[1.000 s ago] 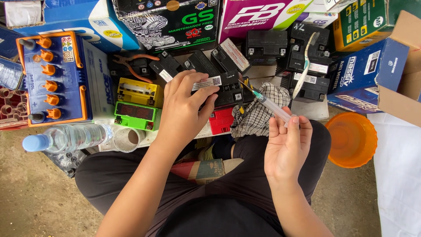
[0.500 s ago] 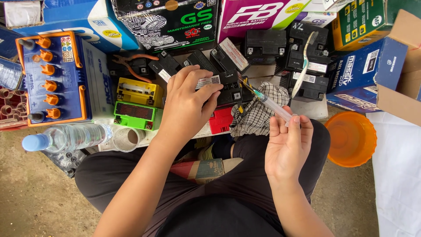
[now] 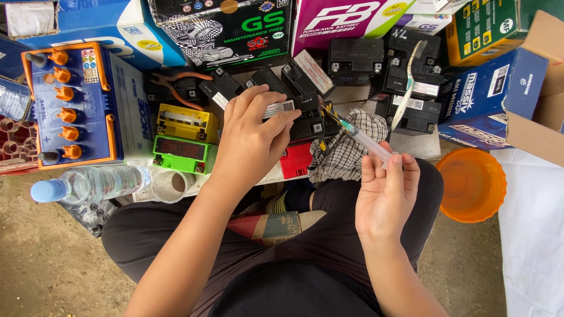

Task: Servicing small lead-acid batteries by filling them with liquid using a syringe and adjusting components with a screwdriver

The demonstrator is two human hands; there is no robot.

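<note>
Centre frame: left hand [image 3: 249, 141] clamps fingers over a small black battery [image 3: 305, 117]; right hand [image 3: 385, 191] pinches a syringe [image 3: 361, 138], needle at the battery's top. Risk: needle slips off the port and drips onto the checked cloth [image 3: 346, 152].

Black-and-white checked cloth [image 3: 346, 147], orange bowl [image 3: 470, 185], yellow battery [image 3: 187, 122], green battery [image 3: 183, 154].
</note>
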